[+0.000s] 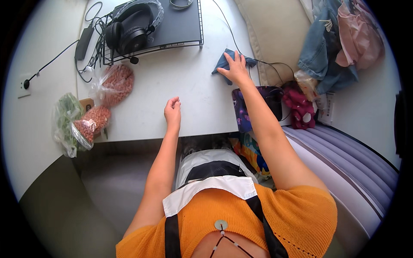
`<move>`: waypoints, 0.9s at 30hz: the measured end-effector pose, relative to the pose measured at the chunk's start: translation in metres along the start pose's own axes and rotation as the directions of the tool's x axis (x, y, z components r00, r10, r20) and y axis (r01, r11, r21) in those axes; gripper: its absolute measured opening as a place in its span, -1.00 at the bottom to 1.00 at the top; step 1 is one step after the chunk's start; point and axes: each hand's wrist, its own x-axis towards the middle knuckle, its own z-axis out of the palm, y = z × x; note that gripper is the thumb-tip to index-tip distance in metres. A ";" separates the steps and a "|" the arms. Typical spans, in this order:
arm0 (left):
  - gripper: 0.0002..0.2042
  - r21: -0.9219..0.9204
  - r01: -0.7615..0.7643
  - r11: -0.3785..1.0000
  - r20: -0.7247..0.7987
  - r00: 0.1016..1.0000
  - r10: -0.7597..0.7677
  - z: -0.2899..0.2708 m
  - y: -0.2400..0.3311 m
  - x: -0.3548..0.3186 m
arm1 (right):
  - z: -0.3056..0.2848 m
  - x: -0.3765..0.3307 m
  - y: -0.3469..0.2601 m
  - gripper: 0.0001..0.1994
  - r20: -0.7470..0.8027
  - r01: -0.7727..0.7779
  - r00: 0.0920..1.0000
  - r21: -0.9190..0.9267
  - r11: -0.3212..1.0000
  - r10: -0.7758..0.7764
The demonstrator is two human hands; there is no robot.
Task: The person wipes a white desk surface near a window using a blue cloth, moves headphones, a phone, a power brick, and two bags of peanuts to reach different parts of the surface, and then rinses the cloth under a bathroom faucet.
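Note:
A blue cloth point(218, 65) lies bunched on the white table, right of its middle. My right hand point(235, 69) rests on top of it with the fingers spread, pressing it flat and not gripping it. My left hand point(172, 114) is over the front part of the table, its fingers curled in and nothing visible in them. Just below my right forearm sits a dark purple patterned mouse pad point(242, 112), partly covered by the arm.
A black wire stand point(180, 26) at the back carries headphones point(133, 36). Bags of reddish nuts point(117, 84) and a bag of greens point(69, 114) sit at the left. A cable point(232, 32) runs near the cloth. A beige cushion point(275, 38), a magenta plush toy point(300, 107) and clothes point(318, 47) line the right.

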 end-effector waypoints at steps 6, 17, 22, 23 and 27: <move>-0.76 -0.012 0.026 1.000 0.004 1.000 -0.025 -0.003 -0.008 -0.002 | 0.042 -0.027 -0.031 -0.26 -0.049 -0.032 0.999 -0.182 0.983 0.023; -0.77 -0.011 -0.018 1.000 0.032 0.999 0.018 -0.003 -0.019 -0.011 | 0.077 -0.117 -0.054 -0.26 -0.063 0.027 0.997 -0.124 0.992 -0.035; -0.76 -0.001 -0.005 1.000 0.062 0.998 0.005 -0.002 -0.019 -0.015 | 0.076 -0.157 -0.047 -0.26 -0.001 0.088 0.996 -0.046 0.995 -0.088; -0.76 -0.003 0.000 1.000 0.052 0.999 0.000 -0.002 -0.018 -0.016 | 0.072 -0.164 -0.045 -0.26 0.012 0.092 0.996 -0.022 0.995 -0.092; -0.77 0.004 -0.008 1.000 0.031 0.999 0.008 -0.005 -0.022 -0.020 | 0.064 -0.195 -0.032 -0.27 0.124 0.083 0.989 0.020 0.996 -0.085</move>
